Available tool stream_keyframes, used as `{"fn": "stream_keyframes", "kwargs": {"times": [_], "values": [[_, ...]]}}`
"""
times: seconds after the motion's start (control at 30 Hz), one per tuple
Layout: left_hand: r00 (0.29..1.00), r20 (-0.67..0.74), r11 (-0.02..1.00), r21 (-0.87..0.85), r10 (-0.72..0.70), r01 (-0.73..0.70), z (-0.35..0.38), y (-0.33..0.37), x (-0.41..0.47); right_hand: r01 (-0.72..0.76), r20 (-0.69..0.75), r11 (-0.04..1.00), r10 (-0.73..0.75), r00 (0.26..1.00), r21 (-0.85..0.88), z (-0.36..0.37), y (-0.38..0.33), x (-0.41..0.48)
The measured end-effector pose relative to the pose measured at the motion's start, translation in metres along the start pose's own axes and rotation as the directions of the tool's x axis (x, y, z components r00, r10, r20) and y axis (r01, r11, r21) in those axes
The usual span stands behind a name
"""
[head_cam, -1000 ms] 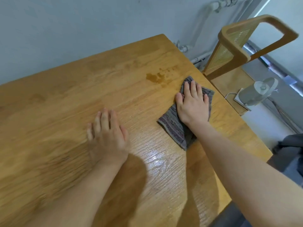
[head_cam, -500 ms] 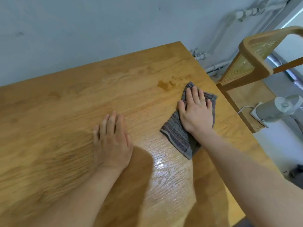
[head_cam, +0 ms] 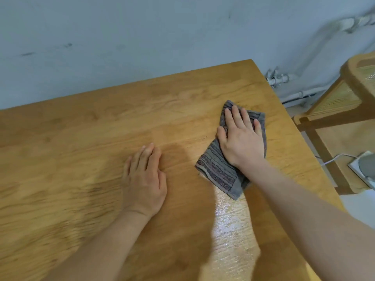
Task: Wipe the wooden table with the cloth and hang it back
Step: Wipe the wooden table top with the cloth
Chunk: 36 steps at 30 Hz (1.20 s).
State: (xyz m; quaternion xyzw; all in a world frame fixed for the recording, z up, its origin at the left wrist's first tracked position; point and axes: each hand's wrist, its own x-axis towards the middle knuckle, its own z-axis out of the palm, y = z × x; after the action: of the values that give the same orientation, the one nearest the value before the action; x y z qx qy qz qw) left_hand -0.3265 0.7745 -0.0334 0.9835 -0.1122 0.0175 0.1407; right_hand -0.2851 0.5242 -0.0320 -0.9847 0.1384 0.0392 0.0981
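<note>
Wall [head_cam: 142, 37] in pale grey-blue fills the top of our view. Below it the wooden table [head_cam: 81, 138] spreads across nearly everything else, its far right corner close to the wall. Past the table's right edge stands a wooden chair [head_cam: 345, 98] with a woven cane back. A glossy wet streak [head_cam: 229, 220] shines on the tabletop, just on our side of the cloth [head_cam: 219, 171]. That cloth, grey with faint stripes and folded, lies flat on the table's right part. Our right hand [head_cam: 241, 142] lies on top of it palm down, fingers straight and pressing it to the wood, not curled round it. Our left hand [head_cam: 144, 179] rests flat on bare wood to the cloth's left, fingers straight, holding nothing. A white device [head_cam: 365, 169] with a cable sits by the chair, cut off by the frame edge. Small white pipe fittings [head_cam: 278, 79] sit at the wall.
</note>
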Motion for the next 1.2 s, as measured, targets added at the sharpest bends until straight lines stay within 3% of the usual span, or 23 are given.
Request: {"fn": "stream_keyframes", "kwargs": {"times": [0.07, 0.17, 0.27, 0.33, 0.4, 0.47, 0.53, 0.63, 0.7, 0.77, 0.83, 0.9, 0.97, 1.0, 1.07, 1.13, 1.2], "values": [[1.000, -0.009, 1.000, -0.010, 0.001, -0.001, 0.000, -0.001, 0.002, 0.071, 0.001, 0.997, -0.071, 0.997, 0.017, 0.004, -0.029, 0.001], [1.000, -0.022, 1.000, -0.019, 0.003, -0.004, 0.000, -0.001, -0.001, 0.371, 0.049, 0.927, -0.373, 0.927, 0.049, 0.015, -0.081, -0.029], [1.000, -0.028, 1.000, -0.029, -0.003, 0.002, 0.001, -0.001, -0.004, 0.513, 0.094, 0.857, -0.516, 0.852, 0.054, 0.012, -0.060, -0.051], [1.000, -0.026, 0.999, -0.034, -0.005, 0.004, 0.001, -0.001, -0.002, 0.425, 0.047, 0.905, -0.423, 0.905, -0.024, 0.007, -0.017, -0.040], [1.000, -0.028, 0.999, -0.034, 0.000, -0.001, 0.001, -0.001, -0.001, 0.192, -0.010, 0.981, -0.193, 0.981, -0.040, -0.002, 0.013, -0.013], [0.999, -0.033, 0.999, -0.049, 0.009, -0.011, 0.003, -0.001, -0.001, 0.060, -0.004, 0.997, -0.060, 0.998, -0.040, -0.002, 0.001, 0.012], [0.999, -0.048, 0.997, -0.072, 0.007, -0.011, 0.003, -0.003, -0.001, 0.198, 0.045, 0.979, -0.196, 0.980, -0.041, 0.005, -0.045, 0.015], [0.998, -0.064, 0.993, -0.117, 0.013, -0.020, 0.001, -0.006, -0.001, 0.509, 0.152, 0.860, -0.501, 0.852, -0.015, 0.016, -0.092, -0.021], [0.998, -0.056, 0.985, -0.170, 0.016, -0.026, 0.000, -0.010, -0.001, 0.594, 0.179, 0.804, -0.586, 0.790, 0.010, 0.013, -0.083, -0.043], [0.999, -0.039, 0.970, -0.240, 0.014, -0.023, -0.002, -0.013, -0.002, 0.586, 0.190, 0.810, -0.573, 0.797, -0.017, 0.007, -0.061, -0.038], [1.000, 0.005, 0.961, -0.275, 0.023, -0.021, -0.009, -0.019, 0.004, 0.445, 0.180, 0.893, -0.427, 0.886, -0.072, 0.002, -0.050, -0.011], [1.000, 0.013, 0.975, -0.223, 0.002, 0.001, -0.019, -0.032, 0.019, 0.241, 0.128, 0.968, -0.230, 0.965, -0.075, 0.000, -0.063, 0.021], [0.997, 0.007, 0.993, -0.083, -0.079, 0.080, -0.027, -0.051, 0.040, 0.103, 0.081, 0.994, -0.101, 0.992, -0.024, 0.008, -0.097, 0.042], [0.992, 0.027, 0.992, -0.020, -0.125, 0.125, -0.028, -0.060, 0.048, 0.104, 0.087, 0.995, -0.104, 0.991, -0.002, 0.013, -0.117, 0.045], [0.981, 0.062, 0.982, 0.043, -0.186, 0.184, -0.024, -0.075, 0.053, 0.267, 0.112, 0.964, -0.265, 0.958, 0.002, 0.022, -0.154, 0.031], [0.980, 0.064, 0.981, 0.061, -0.191, 0.187, -0.020, -0.081, 0.048, 0.466, 0.162, 0.885, -0.461, 0.872, 0.010, 0.026, -0.166, 0.002], [0.982, 0.059, 0.984, 0.041, -0.178, 0.176, -0.019, -0.081, 0.045, 0.576, 0.175, 0.818, -0.568, 0.804, 0.012, 0.022, -0.145, -0.017]]}}
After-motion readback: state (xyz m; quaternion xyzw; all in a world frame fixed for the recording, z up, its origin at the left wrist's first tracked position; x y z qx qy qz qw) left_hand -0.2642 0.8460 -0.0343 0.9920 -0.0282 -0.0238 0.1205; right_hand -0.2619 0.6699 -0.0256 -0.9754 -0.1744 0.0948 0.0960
